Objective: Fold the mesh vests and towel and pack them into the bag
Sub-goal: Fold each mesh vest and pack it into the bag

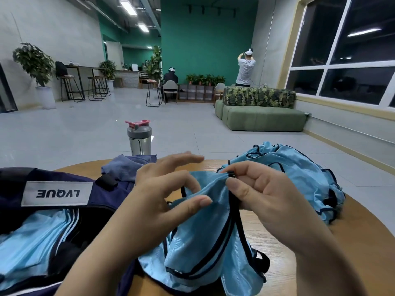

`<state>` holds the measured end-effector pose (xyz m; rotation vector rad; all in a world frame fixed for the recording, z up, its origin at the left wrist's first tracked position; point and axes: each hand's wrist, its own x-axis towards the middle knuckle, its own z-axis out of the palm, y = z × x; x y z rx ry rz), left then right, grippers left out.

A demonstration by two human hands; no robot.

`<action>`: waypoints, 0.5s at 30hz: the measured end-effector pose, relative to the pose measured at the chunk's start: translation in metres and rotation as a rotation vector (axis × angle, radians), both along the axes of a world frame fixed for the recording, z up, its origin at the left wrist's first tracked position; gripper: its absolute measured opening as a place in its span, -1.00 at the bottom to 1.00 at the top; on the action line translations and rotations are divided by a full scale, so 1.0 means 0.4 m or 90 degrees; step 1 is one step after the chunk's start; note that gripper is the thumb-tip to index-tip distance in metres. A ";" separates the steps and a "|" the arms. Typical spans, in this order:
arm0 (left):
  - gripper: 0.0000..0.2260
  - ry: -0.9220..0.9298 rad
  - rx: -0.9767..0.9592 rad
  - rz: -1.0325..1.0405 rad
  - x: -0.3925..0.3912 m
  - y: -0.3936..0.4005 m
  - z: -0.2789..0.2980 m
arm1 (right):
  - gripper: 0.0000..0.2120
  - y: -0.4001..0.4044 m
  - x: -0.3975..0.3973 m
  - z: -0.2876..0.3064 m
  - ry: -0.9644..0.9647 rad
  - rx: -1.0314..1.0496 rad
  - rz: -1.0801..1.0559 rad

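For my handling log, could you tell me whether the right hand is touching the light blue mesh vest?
Touching. The head view shows the right hand pinching the light blue mesh vest at its dark trim.

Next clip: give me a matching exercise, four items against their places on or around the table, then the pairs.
Items:
1. shaker bottle
2. towel
3. bag
4. vest pile

Places:
A. right side of the table
B. left, open, blue fabric inside
C. far edge, upright
D. crumpled just in front of the bottle

Pairs: 1-C, 2-D, 3-B, 4-A
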<state>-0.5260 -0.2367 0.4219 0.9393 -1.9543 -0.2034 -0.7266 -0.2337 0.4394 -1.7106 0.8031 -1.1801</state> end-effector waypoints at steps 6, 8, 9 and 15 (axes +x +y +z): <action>-0.82 0.032 -0.033 0.037 -0.025 -0.006 0.002 | -0.83 0.003 -0.008 0.003 0.007 -0.001 -0.002; -0.85 0.030 -0.050 0.022 -0.028 -0.006 0.005 | -0.86 0.001 -0.012 0.000 0.006 -0.016 -0.013; -0.84 0.027 -0.052 0.005 -0.028 -0.007 0.006 | -0.86 0.000 -0.013 -0.002 0.004 -0.025 -0.022; -0.71 -0.012 -0.047 -0.031 -0.015 -0.026 0.017 | -0.87 -0.013 -0.008 -0.002 -0.008 -0.073 -0.045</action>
